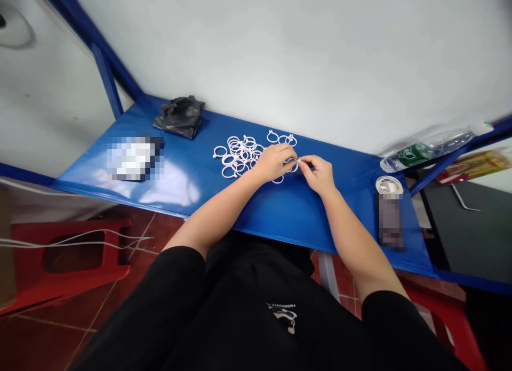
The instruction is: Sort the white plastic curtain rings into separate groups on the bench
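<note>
White plastic rings with small nubs, like curtain rings, lie in a loose pile [240,155] on the blue table [280,211]. My left hand [276,162] is closed at the pile's right side, its fingers on a white ring [295,167]. From the right, my right hand [319,174] pinches the small nub of that same ring between thumb and forefinger. Two or three rings [273,136] lie apart, just beyond my left hand. Another ring [278,180] shows partly below it. My fingers hide part of the held ring.
A crumpled black plastic bag [180,117] and a blurred-out item [134,158] are on the left. To the right are a clear bottle [432,147], a coiled white cable [389,185] and a blurred dark object [390,222]. A red stool [76,259] stands at lower left.
</note>
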`<state>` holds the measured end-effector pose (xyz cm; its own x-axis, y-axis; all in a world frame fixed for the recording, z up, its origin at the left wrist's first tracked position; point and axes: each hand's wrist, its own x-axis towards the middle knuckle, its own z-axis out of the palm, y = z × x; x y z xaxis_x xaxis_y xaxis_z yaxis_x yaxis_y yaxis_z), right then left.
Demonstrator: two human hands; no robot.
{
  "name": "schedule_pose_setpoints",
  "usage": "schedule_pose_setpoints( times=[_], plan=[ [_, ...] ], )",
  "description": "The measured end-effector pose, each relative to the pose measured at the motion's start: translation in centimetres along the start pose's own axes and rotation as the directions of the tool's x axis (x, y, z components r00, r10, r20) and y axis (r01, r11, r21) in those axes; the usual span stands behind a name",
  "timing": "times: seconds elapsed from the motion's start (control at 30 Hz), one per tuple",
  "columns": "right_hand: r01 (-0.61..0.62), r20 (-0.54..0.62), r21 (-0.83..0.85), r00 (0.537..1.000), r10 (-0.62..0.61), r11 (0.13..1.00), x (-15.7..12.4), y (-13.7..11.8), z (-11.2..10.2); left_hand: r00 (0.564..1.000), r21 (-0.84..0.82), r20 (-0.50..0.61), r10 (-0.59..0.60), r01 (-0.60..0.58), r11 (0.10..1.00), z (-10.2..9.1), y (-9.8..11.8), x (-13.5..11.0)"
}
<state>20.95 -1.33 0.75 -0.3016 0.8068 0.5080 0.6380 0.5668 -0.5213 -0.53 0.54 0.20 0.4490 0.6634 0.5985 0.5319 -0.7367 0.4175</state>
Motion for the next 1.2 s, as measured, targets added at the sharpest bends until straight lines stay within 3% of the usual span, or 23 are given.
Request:
schedule_pose_setpoints(
  times=[0.17,0.37,0.53,0.67,0.77,0.87,0.97,1.03,1.2],
  plan=[
    [0.026,-0.031,-0.007,0.999,-0.026,1.000,-0.1,0.1,0.0,0.999,-0.073,0.003,0.041,-0.041,0.997,-0.3,0.1,-0.1],
    [0.020,0.030,-0.027,0.999,-0.020,0.999,-0.1,0.2,-0.3,0.998,-0.136,0.057,-0.030,0.038,0.990,-0.1,0.1,-0.1],
    [0.050,0.040,-0.055,0.998,-0.047,0.997,-0.1,0.2,0.0,0.997,-0.106,0.068,-0.031,0.038,0.994,0.0,0.1,0.0],
    [0.039,-0.003,-0.087,0.999,-0.040,0.995,0.0,0.4,0.2,0.996,-0.011,0.067,-0.055,0.056,0.998,-0.2,0.0,0.0],
    [0.032,-0.045,-0.158,0.998,-0.039,0.987,0.3,1.2,0.3,0.983,0.125,0.048,-0.178,0.171,0.977,-0.5,-0.4,-0.1],
    [0.042,-0.026,-0.212,0.998,-0.049,0.976,0.6,2.1,0.4,0.944,0.249,0.050,-0.326,0.304,0.920,-0.8,-1.0,-0.4],
    [0.068,0.044,-0.208,0.997,-0.060,0.976,0.6,2.6,0.6,0.896,0.320,0.126,-0.425,0.369,0.873,-0.8,-1.7,-0.6],
    [0.074,0.074,-0.184,0.995,-0.062,0.980,0.6,2.7,0.8,0.878,0.342,0.162,-0.450,0.377,0.861,-0.7,-2.0,-0.6],
    [0.039,0.074,-0.116,0.997,-0.030,0.993,0.6,2.8,1.1,0.892,0.381,0.127,-0.433,0.359,0.852,-0.6,-2.5,-0.7]
  ],
)
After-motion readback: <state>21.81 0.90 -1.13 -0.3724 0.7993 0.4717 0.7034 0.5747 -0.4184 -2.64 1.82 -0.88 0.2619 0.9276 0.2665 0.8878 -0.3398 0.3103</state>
